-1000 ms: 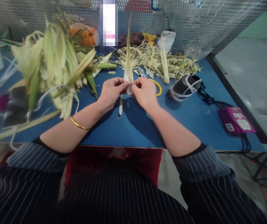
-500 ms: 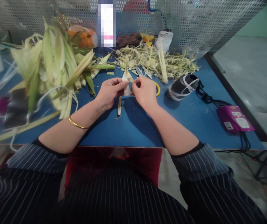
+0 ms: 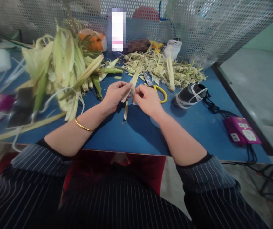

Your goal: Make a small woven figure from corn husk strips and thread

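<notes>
Between both hands, over the blue table, is a pale corn husk (image 3: 135,78), its long tip pointing away from me. My left hand (image 3: 115,94) pinches its left side between thumb and fingers. On the other side, my right hand (image 3: 148,99) grips the husk's right edge with curled fingertips. Below the left fingers a narrow husk strip (image 3: 126,111) points toward me; whether it joins the held piece I cannot tell. Scissors with yellow handles (image 3: 165,95) lie just beyond my right hand, blades toward the scraps.
A large heap of corn husks (image 3: 64,60) rises at the left. Shredded husk scraps (image 3: 186,71) spread along the back. At the right are a black cylinder wrapped in white cord (image 3: 190,96) and a purple power strip (image 3: 242,129). A perforated metal screen (image 3: 193,25) borders the back.
The husk, folded into a short point before, now stands opened out longer between my hands. More of the scissors shows. The whole view has shifted slightly.
</notes>
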{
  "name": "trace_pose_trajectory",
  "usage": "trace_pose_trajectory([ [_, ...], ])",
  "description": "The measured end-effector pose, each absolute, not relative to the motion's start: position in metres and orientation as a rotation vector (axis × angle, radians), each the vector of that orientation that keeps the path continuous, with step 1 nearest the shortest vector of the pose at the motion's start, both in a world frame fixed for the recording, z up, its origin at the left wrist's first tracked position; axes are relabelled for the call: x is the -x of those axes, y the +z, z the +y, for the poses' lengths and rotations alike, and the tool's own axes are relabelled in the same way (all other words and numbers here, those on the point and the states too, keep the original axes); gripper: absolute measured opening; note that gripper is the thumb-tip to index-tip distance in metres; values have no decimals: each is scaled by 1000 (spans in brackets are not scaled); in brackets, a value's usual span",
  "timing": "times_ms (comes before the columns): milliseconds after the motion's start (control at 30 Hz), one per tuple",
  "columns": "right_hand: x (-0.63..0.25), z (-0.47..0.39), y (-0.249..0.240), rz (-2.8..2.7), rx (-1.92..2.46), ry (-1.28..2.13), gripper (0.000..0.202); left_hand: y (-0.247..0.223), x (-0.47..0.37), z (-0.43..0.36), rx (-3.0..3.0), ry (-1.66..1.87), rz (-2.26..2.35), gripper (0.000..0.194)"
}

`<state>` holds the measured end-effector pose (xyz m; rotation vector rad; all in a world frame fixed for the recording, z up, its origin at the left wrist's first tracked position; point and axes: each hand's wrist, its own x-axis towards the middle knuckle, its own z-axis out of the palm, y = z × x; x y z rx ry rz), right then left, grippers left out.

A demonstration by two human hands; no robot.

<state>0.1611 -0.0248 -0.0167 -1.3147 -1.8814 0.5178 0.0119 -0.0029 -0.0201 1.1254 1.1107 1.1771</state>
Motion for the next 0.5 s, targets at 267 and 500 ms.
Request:
trace_pose_trajectory([
  [267, -160, -27, -15, -1891, 1253, 776, 21, -18, -12, -4, -1333, 1223, 1190, 23],
  [500, -163, -33, 4, -1410, 1120, 1439, 16, -19, -8, 2, -1338, 1302, 1282, 21],
])
